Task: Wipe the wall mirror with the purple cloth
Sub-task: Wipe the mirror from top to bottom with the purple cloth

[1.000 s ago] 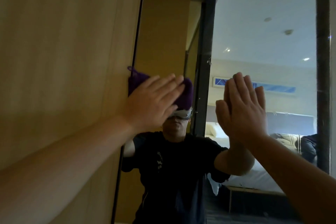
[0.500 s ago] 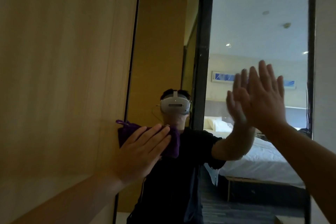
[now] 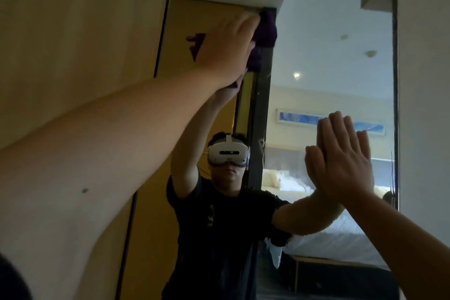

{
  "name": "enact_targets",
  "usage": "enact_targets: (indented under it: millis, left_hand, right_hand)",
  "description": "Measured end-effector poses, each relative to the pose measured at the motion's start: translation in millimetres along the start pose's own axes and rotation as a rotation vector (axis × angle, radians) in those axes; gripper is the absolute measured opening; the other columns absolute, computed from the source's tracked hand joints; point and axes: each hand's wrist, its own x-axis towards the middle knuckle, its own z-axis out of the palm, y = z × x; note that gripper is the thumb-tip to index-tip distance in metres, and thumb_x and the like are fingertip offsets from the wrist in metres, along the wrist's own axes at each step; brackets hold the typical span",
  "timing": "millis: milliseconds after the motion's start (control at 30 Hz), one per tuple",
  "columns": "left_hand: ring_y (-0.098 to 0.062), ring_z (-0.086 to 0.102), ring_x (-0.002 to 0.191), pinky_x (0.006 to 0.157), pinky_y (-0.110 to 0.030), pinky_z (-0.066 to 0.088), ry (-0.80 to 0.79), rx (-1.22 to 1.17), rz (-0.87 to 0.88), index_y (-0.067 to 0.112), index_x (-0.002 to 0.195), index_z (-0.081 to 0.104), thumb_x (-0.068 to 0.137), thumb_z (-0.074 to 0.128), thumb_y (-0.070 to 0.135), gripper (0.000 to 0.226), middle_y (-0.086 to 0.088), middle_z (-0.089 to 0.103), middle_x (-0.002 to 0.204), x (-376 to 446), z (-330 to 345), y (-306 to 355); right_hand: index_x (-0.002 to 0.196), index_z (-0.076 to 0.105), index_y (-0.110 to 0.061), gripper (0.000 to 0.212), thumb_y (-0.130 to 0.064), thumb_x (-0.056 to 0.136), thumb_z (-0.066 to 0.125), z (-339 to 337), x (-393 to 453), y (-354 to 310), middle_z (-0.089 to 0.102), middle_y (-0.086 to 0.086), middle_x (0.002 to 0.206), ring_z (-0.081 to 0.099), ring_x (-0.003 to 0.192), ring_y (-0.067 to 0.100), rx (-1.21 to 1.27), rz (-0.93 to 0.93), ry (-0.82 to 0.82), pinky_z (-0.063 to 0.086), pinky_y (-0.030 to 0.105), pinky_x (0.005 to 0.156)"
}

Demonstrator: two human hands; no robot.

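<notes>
Two bare hands are raised against the wall mirror. The left hand reaches high, its fingers laid flat and fairly straight over the purple cloth, pressing it to the glass; the cloth bunches out past the fingertips and shows again as a dark edge under the heel of the palm. The right hand is lower and well apart from the left, spread flat with straight fingers against the mirror, holding nothing, and meeting its own reflection palm to palm.

Between the two hands the glass reflects a person in a dark short-sleeved shirt wearing a white headset. Beyond the right hand the reflection shows a bed with white covers, and just above that hand a blue picture on the far wall. Left of the left forearm stands a wooden wall panel, meeting the mirror's dark edge. No container shows anywhere.
</notes>
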Motion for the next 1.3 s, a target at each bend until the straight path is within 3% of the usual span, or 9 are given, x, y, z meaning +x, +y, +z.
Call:
enact_targets:
  millis: [133,467,833,967,1067,1133,1200,1300]
  left_hand:
    - [-0.026,0.023,0.148,0.119,-0.044,0.021,-0.155,0.164,0.069,0.014,0.154,0.027,0.107,0.033,0.032,0.051,-0.006,0.021,0.164,11,21,1]
    - [-0.025,0.034,0.145,0.117,-0.044,0.026,-0.180,0.146,0.310,0.011,0.150,0.039,0.102,0.040,0.036,0.054,-0.008,0.035,0.158,-134,28,28]
    - [-0.024,0.033,0.146,0.114,-0.045,0.034,-0.278,0.127,0.329,0.012,0.150,0.039,0.102,0.046,0.034,0.053,-0.007,0.035,0.158,-281,26,67]
    - [-0.024,0.039,0.143,0.109,-0.043,0.040,-0.235,0.085,0.324,0.013,0.145,0.047,0.100,0.054,0.024,0.047,-0.005,0.041,0.156,-279,25,65]
    - [-0.023,0.051,0.131,0.102,-0.042,0.044,-0.145,-0.037,0.278,0.013,0.141,0.049,0.103,0.048,0.019,0.039,-0.006,0.051,0.147,-265,24,62]
    - [-0.025,0.055,0.121,0.098,-0.044,0.047,-0.056,-0.061,0.205,0.010,0.140,0.046,0.095,0.059,0.009,0.046,-0.010,0.058,0.137,-238,26,61]
    - [-0.028,0.056,0.117,0.101,-0.044,0.045,0.004,-0.022,0.163,0.006,0.138,0.048,0.091,0.069,0.004,0.052,-0.013,0.060,0.133,-195,30,60]
    - [-0.030,0.052,0.126,0.112,-0.039,0.032,0.003,0.019,0.161,0.005,0.140,0.048,0.096,0.061,0.012,0.047,-0.013,0.055,0.139,-111,29,61]
  right_hand:
    - [0.157,0.004,-0.020,0.068,-0.055,0.099,0.013,2,0,-1,-0.006,0.001,0.165,-0.013,0.152,0.016,-0.002,-0.005,0.015,-0.006,0.043,0.123]
    - [0.157,0.006,-0.021,0.067,-0.053,0.100,0.019,3,0,1,-0.003,0.002,0.166,-0.011,0.152,0.017,0.034,-0.007,0.048,-0.003,0.045,0.124]
    - [0.155,0.019,-0.015,0.069,-0.055,0.100,0.022,-4,-9,22,0.004,0.007,0.166,-0.006,0.153,0.022,0.061,-0.040,0.093,0.001,0.051,0.123]
    - [0.158,0.011,-0.016,0.074,-0.060,0.098,0.012,-4,-21,36,-0.004,0.005,0.166,-0.012,0.152,0.021,0.018,0.027,0.012,-0.001,0.050,0.123]
    - [0.158,0.001,-0.020,0.072,-0.060,0.098,0.007,0,-22,37,-0.010,0.002,0.165,-0.016,0.152,0.019,0.008,0.039,-0.021,-0.003,0.048,0.124]
    - [0.158,0.000,-0.021,0.071,-0.060,0.099,0.006,1,-22,38,-0.011,0.001,0.165,-0.015,0.152,0.019,0.008,0.030,-0.020,-0.002,0.049,0.124]
    - [0.158,0.003,-0.020,0.070,-0.058,0.100,0.009,2,-21,40,-0.008,0.002,0.165,-0.013,0.152,0.020,0.010,0.026,-0.012,-0.001,0.050,0.124]
    - [0.158,0.004,-0.019,0.069,-0.056,0.101,0.010,4,-22,40,-0.007,0.003,0.166,-0.013,0.152,0.020,0.007,0.026,-0.008,0.000,0.050,0.124]
